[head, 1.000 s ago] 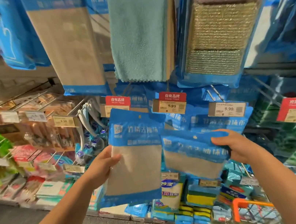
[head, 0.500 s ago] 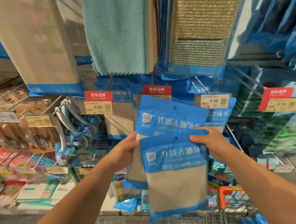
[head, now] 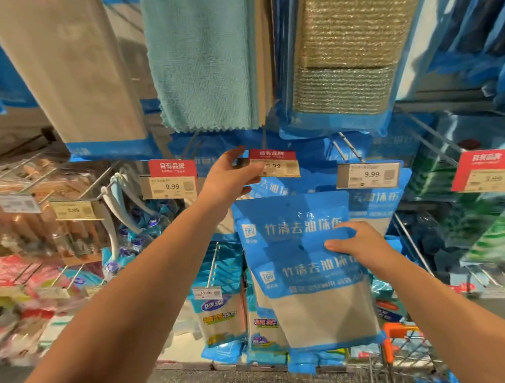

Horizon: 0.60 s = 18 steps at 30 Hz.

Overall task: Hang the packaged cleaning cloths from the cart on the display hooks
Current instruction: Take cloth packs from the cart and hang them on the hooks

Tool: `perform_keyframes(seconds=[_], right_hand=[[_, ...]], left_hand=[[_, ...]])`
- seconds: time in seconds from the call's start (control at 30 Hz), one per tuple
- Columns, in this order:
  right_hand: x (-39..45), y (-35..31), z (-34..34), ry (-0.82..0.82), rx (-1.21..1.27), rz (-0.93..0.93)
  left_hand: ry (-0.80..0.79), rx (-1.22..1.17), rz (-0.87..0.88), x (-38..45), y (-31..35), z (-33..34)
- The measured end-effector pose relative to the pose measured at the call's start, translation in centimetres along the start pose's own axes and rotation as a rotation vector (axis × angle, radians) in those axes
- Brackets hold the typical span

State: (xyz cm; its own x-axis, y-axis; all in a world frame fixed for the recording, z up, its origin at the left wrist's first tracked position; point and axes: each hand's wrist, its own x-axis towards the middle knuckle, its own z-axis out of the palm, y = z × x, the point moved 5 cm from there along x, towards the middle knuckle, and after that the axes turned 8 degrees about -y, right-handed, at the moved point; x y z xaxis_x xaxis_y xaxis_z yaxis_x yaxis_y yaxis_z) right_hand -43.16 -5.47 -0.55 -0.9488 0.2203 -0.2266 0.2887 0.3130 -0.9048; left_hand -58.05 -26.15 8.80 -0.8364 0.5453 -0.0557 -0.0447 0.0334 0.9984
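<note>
The left hand (head: 229, 175) is no longer holding a pack; it is reaching up to 11 o'clock, pinching the red price tag (head: 273, 163) at the hook's tip. The right hand (head: 355, 243) is now gripping both packaged cleaning cloths (head: 308, 265) together, stacked below that tag, above the cart (head: 400, 353).

Display hooks (head: 343, 141) with hanging packaged cloths (head: 374, 206), price tags (head: 368, 175).

Hook: hidden behind the left hand (head: 229, 178) and the price tag (head: 274, 166).
Cart (head: 403, 355): cut off by the bottom edge.
</note>
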Motion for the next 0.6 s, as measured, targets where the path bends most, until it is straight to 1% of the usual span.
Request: perform_keyframes(seconds=[0.13, 0.27, 0.33, 0.47, 0.6], right_hand=[[0.7, -1.0, 0.8, 0.001, -0.011, -0.024], [1.0, -2.2, 1.4, 0.003, 0.024, -0.033], [1.0, -3.0, 1.6, 0.009, 0.036, -0.039], [1.4, -4.8, 2.1, 0.023, 0.093, -0.064], [2.3, -5.5, 2.5, 0.074, 0.121, -0.021]], left_hand=[[0.006, 0.005, 0.046, -0.8, 1.0, -0.6], [0.053, 0.18, 0.078, -0.9, 2.7, -1.0], [0.072, 0.224, 0.087, -0.7, 3.1, -1.1], [0.097, 0.264, 0.114, -0.5, 3.5, -1.4], [0.098, 0.293, 0.089, -0.5, 3.1, -1.8]])
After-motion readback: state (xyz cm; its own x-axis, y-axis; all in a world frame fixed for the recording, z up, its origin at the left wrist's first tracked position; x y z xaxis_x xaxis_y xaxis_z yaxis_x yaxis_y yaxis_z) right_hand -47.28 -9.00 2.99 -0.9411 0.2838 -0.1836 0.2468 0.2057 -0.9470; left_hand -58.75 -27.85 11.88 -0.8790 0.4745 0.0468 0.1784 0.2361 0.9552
